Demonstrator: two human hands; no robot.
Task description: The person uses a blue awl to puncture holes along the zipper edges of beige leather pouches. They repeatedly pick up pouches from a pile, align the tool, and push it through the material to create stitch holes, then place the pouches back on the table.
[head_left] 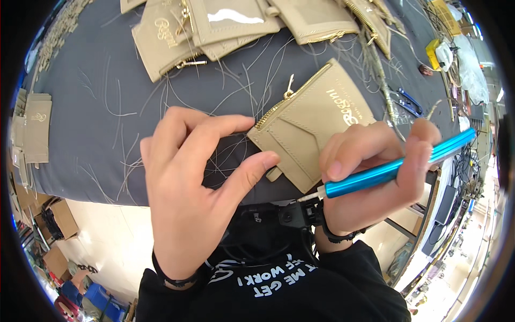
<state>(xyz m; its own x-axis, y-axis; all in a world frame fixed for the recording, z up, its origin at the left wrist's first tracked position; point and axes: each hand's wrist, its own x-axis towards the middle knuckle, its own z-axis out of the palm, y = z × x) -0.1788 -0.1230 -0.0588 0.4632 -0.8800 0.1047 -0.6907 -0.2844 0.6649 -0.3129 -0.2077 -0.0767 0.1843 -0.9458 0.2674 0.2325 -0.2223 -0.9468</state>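
Note:
A beige card wallet [300, 126] with a gold zipper [284, 99] along its upper left edge lies slanted on the dark grey table. My left hand [188, 177] is at its left corner, fingers spread, with the forefinger tip by the zipper's end and the thumb at the edge near a small tab [273, 174]. Whether those fingertips press on the wallet is hard to tell. In my right hand [375, 166] is a shiny blue pen-shaped tool [370, 176] with a pale collar and thin tip, which points left just below the wallet's bottom corner. That hand's curled fingers overlap the wallet's right side.
More beige wallets [236, 27] with gold zippers lie heaped at the far side, and others are stacked at the left edge [37, 129]. Loose threads [123, 155] litter the table. Blue-handled thread snips [410, 102] and a yellow item [433, 53] lie at the right.

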